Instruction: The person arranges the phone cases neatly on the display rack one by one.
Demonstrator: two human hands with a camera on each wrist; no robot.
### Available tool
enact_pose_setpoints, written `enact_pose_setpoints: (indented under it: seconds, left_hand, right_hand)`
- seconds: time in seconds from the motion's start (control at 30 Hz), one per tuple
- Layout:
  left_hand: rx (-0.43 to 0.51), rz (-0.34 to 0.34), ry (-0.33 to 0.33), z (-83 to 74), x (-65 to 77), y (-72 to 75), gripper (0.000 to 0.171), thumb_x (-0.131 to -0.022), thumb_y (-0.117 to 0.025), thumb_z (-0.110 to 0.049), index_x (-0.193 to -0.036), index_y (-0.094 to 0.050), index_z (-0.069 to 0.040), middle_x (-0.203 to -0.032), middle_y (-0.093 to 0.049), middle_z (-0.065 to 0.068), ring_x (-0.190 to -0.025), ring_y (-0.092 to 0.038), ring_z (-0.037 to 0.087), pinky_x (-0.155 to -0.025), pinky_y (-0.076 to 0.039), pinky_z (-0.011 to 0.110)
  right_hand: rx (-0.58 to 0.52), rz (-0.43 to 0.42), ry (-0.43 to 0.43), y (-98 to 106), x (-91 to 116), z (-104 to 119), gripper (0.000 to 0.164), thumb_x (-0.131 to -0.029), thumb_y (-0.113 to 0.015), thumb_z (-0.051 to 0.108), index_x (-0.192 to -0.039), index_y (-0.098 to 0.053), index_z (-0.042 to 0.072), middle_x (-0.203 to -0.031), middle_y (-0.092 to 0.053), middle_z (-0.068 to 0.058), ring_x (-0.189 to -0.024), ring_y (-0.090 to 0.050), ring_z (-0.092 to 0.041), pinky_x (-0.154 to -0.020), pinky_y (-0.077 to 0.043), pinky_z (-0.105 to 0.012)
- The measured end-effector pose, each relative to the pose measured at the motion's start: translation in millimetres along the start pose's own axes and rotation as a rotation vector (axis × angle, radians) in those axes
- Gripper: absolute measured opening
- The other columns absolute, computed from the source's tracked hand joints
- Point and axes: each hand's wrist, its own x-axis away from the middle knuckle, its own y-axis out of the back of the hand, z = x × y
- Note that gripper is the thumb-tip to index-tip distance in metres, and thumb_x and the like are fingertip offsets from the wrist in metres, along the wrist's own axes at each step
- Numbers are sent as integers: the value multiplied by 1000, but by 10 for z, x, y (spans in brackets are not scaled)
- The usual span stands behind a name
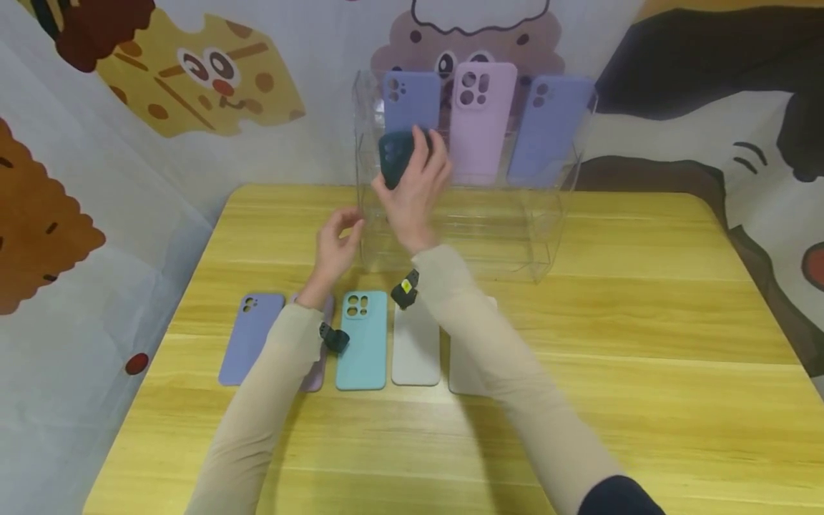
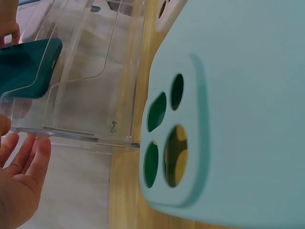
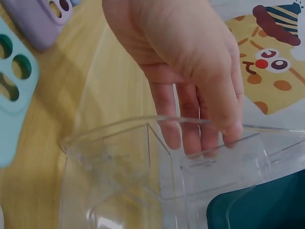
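Note:
My right hand point(image 1: 417, 182) grips a dark teal phone case point(image 1: 394, 156) by its edges, at the left end of a clear acrylic display stand point(image 1: 479, 261). In the left wrist view that dark teal case point(image 2: 28, 69) is seen through the stand's side panel. At the stand's left side is my left hand point(image 1: 336, 247); in the right wrist view the left hand point(image 3: 190, 71) pinches the panel's edge, thumb on one side and straight fingers on the other. Behind the dark case, a periwinkle phone case point(image 1: 412, 100) leans in the upper tier.
A pink case point(image 1: 483, 121) and another periwinkle case point(image 1: 552, 129) stand in the upper tier. On the wooden table point(image 1: 644, 322) lie a periwinkle case point(image 1: 251, 340), a purple case point(image 1: 315, 375), a light turquoise case point(image 1: 362, 350) and two white cases point(image 1: 415, 350), partly under my forearms.

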Motion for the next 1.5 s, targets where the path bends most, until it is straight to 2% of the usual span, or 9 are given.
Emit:
enact_pose_setpoints:
  seconds: [0.33,0.73,0.87,1.03,1.3,1.5]
  left_hand:
    - [1,2,-3,-20,9,-7,23,-91,-53,7,-110,-52,18,-108,-57,32,-102,-57,42,-84,-54,46]
    - [6,-3,8,-26,6,-13,23,-90,-53,7,-110,-52,19,-109,-57,34,-102,-57,43,-84,-54,46]
    - [11,5,21,-32,7,-20,24,-91,-53,6,-111,-52,19,-110,-57,34,-103,-56,43,-85,-54,45]
    - [20,15,47,-38,8,-21,24,-92,-53,5,-112,-52,18,-112,-57,32,-104,-56,41,-86,-54,43]
    - [16,5,50,-35,5,-22,24,-91,-53,5,-111,-53,18,-110,-57,33,-103,-56,40,-84,-54,44]
    - [25,-12,49,280,-50,-40,24,-91,-55,3,-112,-54,15,-111,-58,32,-103,-57,38,-83,-55,40]
  right_hand:
    - [91,52,-40,-50,70,62,73,-72,-77,24,-132,-41,5,-137,-35,-17,-121,-34,-32,-103,-30,-40]
    - [103,78,-83,-5,105,63,76,-76,-75,28,-138,-35,8,-142,-30,-15,-127,-31,-29,-104,-29,-36]
    - [72,82,-86,93,80,62,79,-75,-75,28,-139,-33,9,-145,-28,-14,-130,-28,-27,-106,-26,-35]
    - [-13,79,-34,260,50,13,78,-74,-77,24,-137,-36,4,-143,-29,-18,-131,-26,-29,-112,-19,-34]
    - [-123,152,-29,553,128,-112,75,-74,-77,14,-136,-36,1,-141,-28,-20,-131,-23,-28,-113,-15,-32]
    - [-103,229,6,738,259,-197,77,-73,-79,14,-135,-36,-3,-137,-32,-24,-127,-30,-33,-111,-22,-38]
